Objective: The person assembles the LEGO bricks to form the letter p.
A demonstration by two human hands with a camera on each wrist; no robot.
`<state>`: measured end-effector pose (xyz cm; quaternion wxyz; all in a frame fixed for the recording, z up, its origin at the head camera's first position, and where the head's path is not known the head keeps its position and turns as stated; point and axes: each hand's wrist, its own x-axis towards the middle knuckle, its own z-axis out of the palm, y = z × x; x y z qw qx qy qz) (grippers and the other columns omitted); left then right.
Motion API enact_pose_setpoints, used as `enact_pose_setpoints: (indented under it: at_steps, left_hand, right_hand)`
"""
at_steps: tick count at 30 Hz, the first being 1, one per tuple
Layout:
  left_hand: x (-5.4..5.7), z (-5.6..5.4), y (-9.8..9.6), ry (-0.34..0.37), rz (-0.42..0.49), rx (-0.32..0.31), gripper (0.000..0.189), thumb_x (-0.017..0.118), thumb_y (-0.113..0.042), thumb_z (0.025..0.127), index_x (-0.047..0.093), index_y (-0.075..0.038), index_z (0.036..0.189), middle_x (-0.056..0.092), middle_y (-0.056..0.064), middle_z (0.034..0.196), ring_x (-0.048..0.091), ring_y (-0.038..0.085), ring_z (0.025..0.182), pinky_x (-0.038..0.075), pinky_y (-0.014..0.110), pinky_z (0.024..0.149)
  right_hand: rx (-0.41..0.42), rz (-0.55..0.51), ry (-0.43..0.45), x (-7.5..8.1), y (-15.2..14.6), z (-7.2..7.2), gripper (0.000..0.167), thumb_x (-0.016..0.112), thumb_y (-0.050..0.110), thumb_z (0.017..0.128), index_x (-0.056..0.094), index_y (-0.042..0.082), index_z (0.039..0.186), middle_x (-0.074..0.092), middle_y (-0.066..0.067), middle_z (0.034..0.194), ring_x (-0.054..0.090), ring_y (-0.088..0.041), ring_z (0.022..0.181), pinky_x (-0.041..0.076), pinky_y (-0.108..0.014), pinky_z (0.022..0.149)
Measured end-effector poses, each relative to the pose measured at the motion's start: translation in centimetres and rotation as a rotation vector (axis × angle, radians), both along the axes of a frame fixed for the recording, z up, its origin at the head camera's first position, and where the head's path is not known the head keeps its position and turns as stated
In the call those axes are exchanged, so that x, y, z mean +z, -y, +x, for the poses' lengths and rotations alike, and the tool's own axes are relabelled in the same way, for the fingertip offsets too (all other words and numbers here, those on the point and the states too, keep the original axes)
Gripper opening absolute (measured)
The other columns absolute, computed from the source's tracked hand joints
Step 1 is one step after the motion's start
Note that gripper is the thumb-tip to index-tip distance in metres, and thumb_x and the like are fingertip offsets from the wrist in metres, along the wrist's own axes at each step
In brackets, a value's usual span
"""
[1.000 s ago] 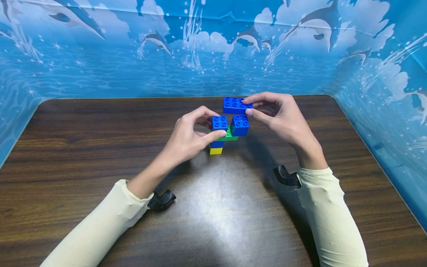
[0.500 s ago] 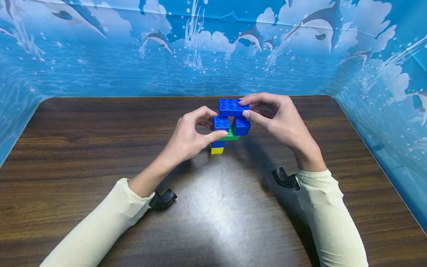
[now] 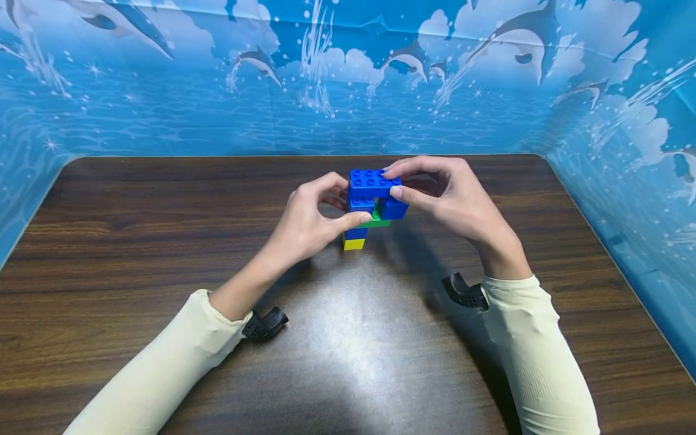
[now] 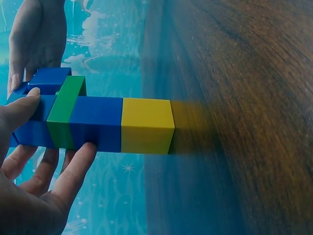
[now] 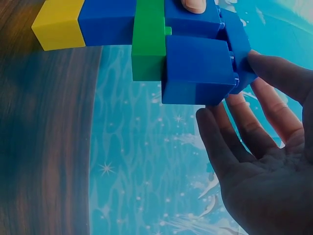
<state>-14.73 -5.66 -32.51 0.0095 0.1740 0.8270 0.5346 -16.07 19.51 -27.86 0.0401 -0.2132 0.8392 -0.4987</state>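
Note:
A toy brick tower stands on the table. At its base is a yellow brick (image 4: pixel 146 126), with a blue brick (image 4: pixel 96 124) above it and a green brick (image 5: pixel 148 54) across that. Two square blue bricks, the left (image 3: pixel 360 205) and the right (image 5: pixel 198 66), sit apart on the green one. My left hand (image 3: pixel 307 220) grips the tower at the left square brick, thumb in front. With thumb and fingers my right hand (image 3: pixel 459 193) holds a long blue brick (image 3: pixel 367 190) over both square bricks. Some studs beneath it still show in the right wrist view.
The dark wooden table (image 3: pixel 163 254) has its far edge close behind the tower. A blue dolphin-print curtain (image 3: pixel 190 109) hangs behind and along the sides. A black wrist mount (image 3: pixel 265 324) sits at the left cuff, another mount (image 3: pixel 464 292) at the right.
My right hand has brought the long blue brick left and down, from behind and above the square bricks to on top of them. My left hand has kept its grip with hardly any movement.

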Motion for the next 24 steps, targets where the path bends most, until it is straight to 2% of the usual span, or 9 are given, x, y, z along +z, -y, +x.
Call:
enact_pose_setpoints:
  at_steps: [2,8,12,24]
  left_hand:
    - [0.08,0.00,0.01,0.003,-0.003,-0.002,0.039,0.087,-0.023,0.094,0.068,-0.005,0.123,0.077,0.015,0.120,0.074,0.033,0.108,0.059,0.058,0.102]
    - [0.05,-0.04,0.01,0.006,-0.017,-0.002,0.039,0.087,-0.023,0.094,0.069,-0.006,0.123,0.077,0.016,0.120,0.074,0.034,0.109,0.059,0.058,0.102]
    - [-0.02,-0.10,-0.03,0.002,-0.019,-0.002,0.038,0.087,-0.023,0.093,0.069,-0.007,0.122,0.077,0.015,0.119,0.074,0.033,0.108,0.059,0.058,0.102]
    - [-0.32,-0.20,0.16,-0.004,-0.019,-0.010,0.034,0.086,-0.023,0.094,0.069,-0.010,0.119,0.079,0.013,0.116,0.075,0.031,0.106,0.058,0.056,0.102]
  right_hand:
    - [0.011,0.001,-0.002,-0.01,0.00,-0.01,0.024,0.071,0.012,0.105,0.077,0.007,0.128,0.072,-0.009,0.137,0.070,-0.023,0.128,0.056,-0.040,0.113]
    - [0.037,0.009,-0.007,0.02,-0.14,0.01,0.023,0.072,0.010,0.103,0.078,0.008,0.126,0.073,-0.009,0.134,0.071,-0.021,0.121,0.059,-0.030,0.104]
    - [0.053,0.018,-0.012,0.12,-0.24,0.05,0.023,0.074,0.009,0.102,0.078,0.008,0.125,0.073,-0.009,0.133,0.070,-0.020,0.119,0.059,-0.028,0.100]
    - [0.067,0.088,-0.056,0.36,-0.22,0.16,0.023,0.074,0.009,0.102,0.079,0.009,0.125,0.073,-0.008,0.132,0.069,-0.019,0.121,0.058,-0.030,0.107]
